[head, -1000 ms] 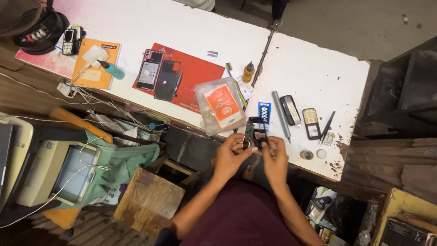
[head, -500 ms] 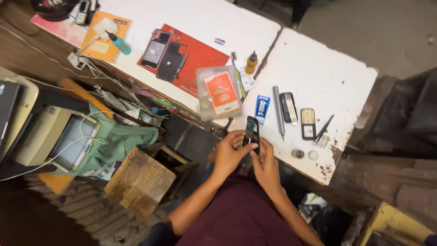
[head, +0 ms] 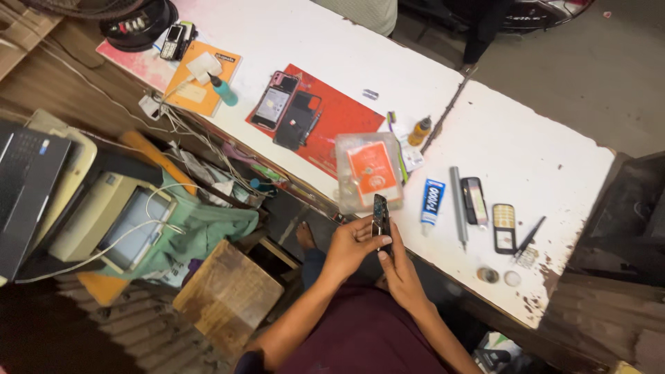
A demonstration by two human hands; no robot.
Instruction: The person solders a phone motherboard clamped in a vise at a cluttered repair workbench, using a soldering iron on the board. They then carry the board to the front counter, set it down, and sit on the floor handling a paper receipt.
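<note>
Both my hands hold a small dark phone body [head: 380,216] upright at the near edge of the white table [head: 540,159]. My left hand [head: 348,244] grips it from the left side. My right hand [head: 397,262] supports it from below and the right, thumb on its edge. Just beyond it lie a clear plastic box [head: 367,172] with an orange insert and a glue tube [head: 432,201].
On the table lie a grey tool [head: 458,206], a phone part [head: 475,201], a keypad frame [head: 504,228], tweezers [head: 529,238], two round caps [head: 488,275], a red mat [head: 332,125] with opened phones [head: 275,101], and an orange booklet [head: 201,76]. Old monitors [head: 118,221] and a wooden box [head: 228,294] stand at the left.
The view has swung and moved closer. My hands have stayed on the phone body, which is now turned more edge-on above the table's near edge.
</note>
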